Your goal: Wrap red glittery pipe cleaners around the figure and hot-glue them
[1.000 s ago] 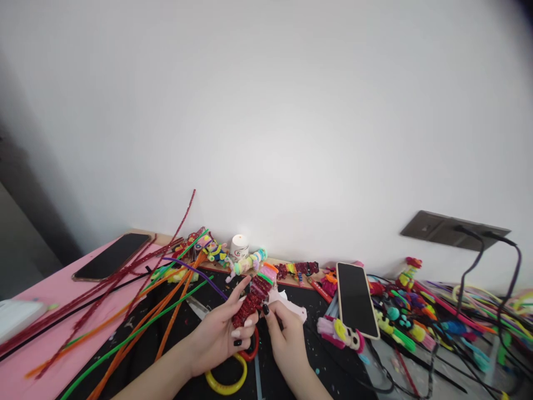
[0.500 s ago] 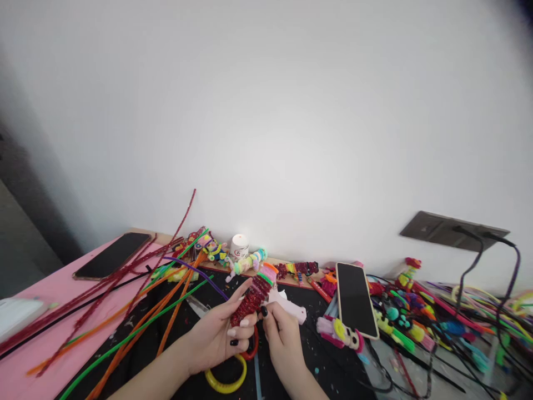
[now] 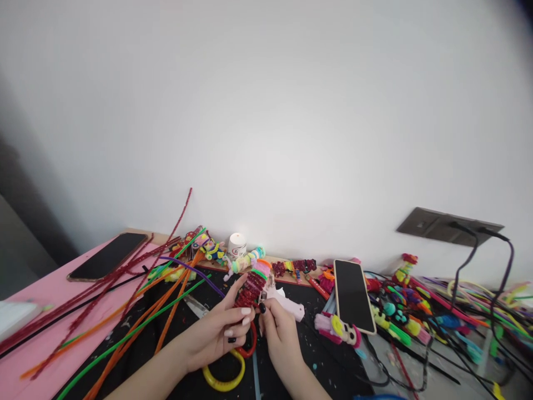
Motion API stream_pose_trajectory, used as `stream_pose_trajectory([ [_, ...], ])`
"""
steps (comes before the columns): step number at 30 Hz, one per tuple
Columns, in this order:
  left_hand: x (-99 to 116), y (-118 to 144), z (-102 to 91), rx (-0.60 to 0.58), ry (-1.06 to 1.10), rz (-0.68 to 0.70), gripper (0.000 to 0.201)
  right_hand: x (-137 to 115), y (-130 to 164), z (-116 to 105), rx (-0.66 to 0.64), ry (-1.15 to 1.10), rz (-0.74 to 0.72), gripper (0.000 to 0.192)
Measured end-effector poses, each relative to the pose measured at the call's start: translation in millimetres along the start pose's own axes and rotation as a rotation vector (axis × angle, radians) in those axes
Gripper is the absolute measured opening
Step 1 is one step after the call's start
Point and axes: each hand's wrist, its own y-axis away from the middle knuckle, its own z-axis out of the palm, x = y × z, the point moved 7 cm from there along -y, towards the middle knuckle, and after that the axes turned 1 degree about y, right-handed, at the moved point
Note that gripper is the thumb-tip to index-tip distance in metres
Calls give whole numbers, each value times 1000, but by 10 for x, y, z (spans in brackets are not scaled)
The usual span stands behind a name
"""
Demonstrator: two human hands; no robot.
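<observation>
My left hand (image 3: 219,328) is closed around a figure wound from pipe cleaners (image 3: 253,289), dark red along its body with green, pink and orange bands at the far end. My right hand (image 3: 277,328) pinches beside the figure's right side, thumb and finger pressed together; whatever lies between them is too small to make out. Just beyond the right hand lies a pale pink glue gun (image 3: 289,304). Below the left hand are scissors with a yellow and red handle (image 3: 225,378), their blades partly hidden.
Long loose pipe cleaners (image 3: 125,333) spread across the left side over a pink mat (image 3: 37,366). A dark phone (image 3: 109,255) lies there, and a white-framed phone (image 3: 355,297) stands right of centre. Finished pipe-cleaner dolls (image 3: 338,329), a paper cup (image 3: 237,244) and cables (image 3: 495,289) line the wall side.
The figure has turned slightly in my left hand, whose fingers now lie higher over its lower end. My right hand stays pinched beside it. The whole view has shifted slightly.
</observation>
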Motion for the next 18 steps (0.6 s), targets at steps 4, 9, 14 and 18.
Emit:
stream_pose_trajectory([
  [4,26,-12,-15,36,-57,27,75,10,-5,-11,10,4,14,22],
  [9,39,-10,-12,62,-78,48,81,5,-8,-31,33,29,11,22],
  [14,37,12,14,88,-58,55,84,5,-14,-70,74,36,11,22],
  [18,52,7,17,101,-53,81,86,11,-17,-79,79,42,29,24],
])
